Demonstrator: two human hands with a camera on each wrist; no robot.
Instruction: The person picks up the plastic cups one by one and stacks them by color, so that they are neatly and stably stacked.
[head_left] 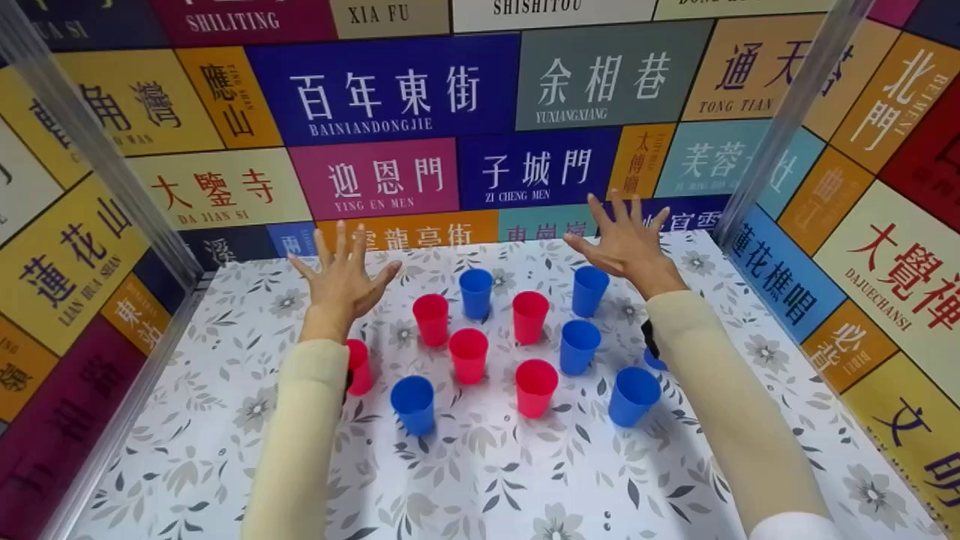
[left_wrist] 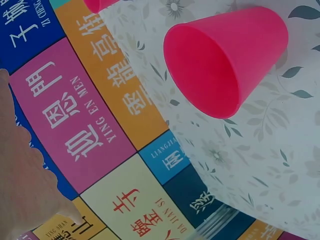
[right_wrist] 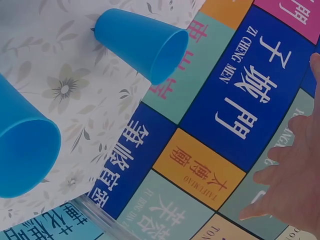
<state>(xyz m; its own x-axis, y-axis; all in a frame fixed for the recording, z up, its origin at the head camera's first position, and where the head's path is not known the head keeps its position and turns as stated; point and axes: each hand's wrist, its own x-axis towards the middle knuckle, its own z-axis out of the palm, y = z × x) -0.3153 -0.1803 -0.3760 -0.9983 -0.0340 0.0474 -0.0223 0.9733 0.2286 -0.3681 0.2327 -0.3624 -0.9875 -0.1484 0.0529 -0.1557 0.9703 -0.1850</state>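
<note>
Both hands are raised over the table with fingers spread, holding nothing. My left hand [head_left: 339, 281] is above the left side; a red cup [head_left: 360, 367] stands partly hidden behind that wrist and shows large as a pink-red cup [left_wrist: 225, 60] in the left wrist view. My right hand [head_left: 626, 244] hovers at the far right, just beyond a blue cup [head_left: 590, 291]. Another blue cup [head_left: 655, 358] is mostly covered by the right forearm. Between the arms stand several upright red cups, one red cup [head_left: 469, 355] near the middle, and several blue cups, one blue cup [head_left: 412, 405] nearest the left.
A white table [head_left: 465, 487] with a leaf and flower print carries the cups. Colourful panels with Chinese lettering [head_left: 382, 90] rise behind it and along both sides. Clear corner posts [head_left: 795, 112] stand at the back left and back right.
</note>
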